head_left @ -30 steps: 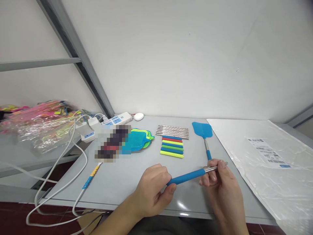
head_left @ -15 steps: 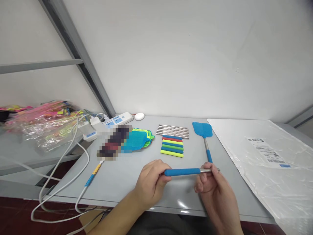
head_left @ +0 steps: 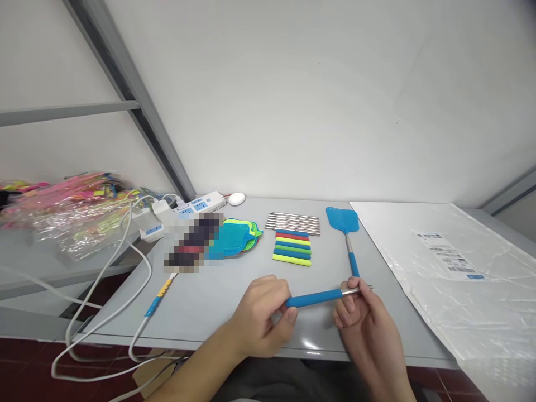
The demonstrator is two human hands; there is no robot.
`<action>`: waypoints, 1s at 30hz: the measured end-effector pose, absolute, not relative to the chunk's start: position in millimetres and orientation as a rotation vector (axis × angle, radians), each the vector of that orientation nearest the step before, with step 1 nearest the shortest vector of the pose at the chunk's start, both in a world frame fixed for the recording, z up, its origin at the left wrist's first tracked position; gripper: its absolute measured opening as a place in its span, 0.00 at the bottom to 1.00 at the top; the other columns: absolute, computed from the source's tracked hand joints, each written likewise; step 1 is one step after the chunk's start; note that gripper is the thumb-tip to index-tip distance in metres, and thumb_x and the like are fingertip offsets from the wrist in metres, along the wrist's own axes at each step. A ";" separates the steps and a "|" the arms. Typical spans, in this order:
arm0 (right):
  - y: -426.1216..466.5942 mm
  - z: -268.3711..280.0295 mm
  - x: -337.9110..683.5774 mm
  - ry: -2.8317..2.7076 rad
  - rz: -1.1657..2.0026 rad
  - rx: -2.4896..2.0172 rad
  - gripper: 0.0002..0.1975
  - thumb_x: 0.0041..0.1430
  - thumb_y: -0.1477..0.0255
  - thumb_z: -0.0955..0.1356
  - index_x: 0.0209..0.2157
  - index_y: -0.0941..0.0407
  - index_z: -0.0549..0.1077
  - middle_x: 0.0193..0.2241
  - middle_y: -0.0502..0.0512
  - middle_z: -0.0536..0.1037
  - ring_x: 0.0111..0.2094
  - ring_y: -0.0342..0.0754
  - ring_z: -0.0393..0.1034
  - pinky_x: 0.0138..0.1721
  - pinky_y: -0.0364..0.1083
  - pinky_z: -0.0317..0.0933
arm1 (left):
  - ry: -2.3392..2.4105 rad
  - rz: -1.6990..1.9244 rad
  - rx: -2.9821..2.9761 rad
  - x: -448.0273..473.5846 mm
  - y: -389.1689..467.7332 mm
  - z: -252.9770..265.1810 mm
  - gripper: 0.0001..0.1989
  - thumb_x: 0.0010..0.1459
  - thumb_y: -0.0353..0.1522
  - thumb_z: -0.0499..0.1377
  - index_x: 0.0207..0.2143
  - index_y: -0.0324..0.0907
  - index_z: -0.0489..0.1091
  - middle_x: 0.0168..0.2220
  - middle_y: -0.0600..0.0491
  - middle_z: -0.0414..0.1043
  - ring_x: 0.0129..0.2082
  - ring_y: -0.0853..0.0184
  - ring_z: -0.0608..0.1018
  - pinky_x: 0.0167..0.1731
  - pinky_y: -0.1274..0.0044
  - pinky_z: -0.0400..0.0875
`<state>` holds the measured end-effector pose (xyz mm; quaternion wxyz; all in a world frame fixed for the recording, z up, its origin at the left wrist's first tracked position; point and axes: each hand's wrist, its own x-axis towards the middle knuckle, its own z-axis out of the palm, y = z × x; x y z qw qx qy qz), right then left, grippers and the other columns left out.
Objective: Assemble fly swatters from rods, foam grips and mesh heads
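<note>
A fly swatter handle, a metal rod with a blue foam grip [head_left: 316,298], lies across between my hands, tilted up toward the right. My left hand [head_left: 266,315] is curled at the grip's left end, its index finger and thumb against that end. With thumb and fingers, my right hand [head_left: 368,329] pinches the bare metal part, whose tip pokes out past the fingers. Just beyond this hand lies a blue fly swatter [head_left: 343,219] with a metal shaft and blue grip. Several coloured foam grips [head_left: 292,251] lie in a row below several metal rods [head_left: 293,223].
Stacked swatter heads [head_left: 237,237] lie left of the grips, beside a blurred-out item [head_left: 195,243] with a cable. A power strip [head_left: 203,204] and a white oval object [head_left: 237,199] sit behind. White plastic packaging [head_left: 435,296] covers the right side. Bagged goods [head_left: 79,206] lie far left.
The grip's left end has dipped, so the handle slants more. My left hand has moved slightly right and its thumb shows more. The view has shifted a little.
</note>
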<state>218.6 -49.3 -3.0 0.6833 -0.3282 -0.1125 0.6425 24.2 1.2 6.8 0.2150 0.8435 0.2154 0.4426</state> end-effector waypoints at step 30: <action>-52.6 -15.8 214.5 -0.525 1.262 -0.957 0.15 0.56 0.58 0.72 0.35 0.57 0.75 0.18 0.46 0.69 0.20 0.42 0.66 0.25 0.42 0.60 | 0.752 1.018 2.635 25.4 3.6 7.4 0.14 0.63 0.30 0.52 0.23 0.43 0.56 0.19 0.59 0.56 0.20 0.70 0.59 0.23 0.75 0.54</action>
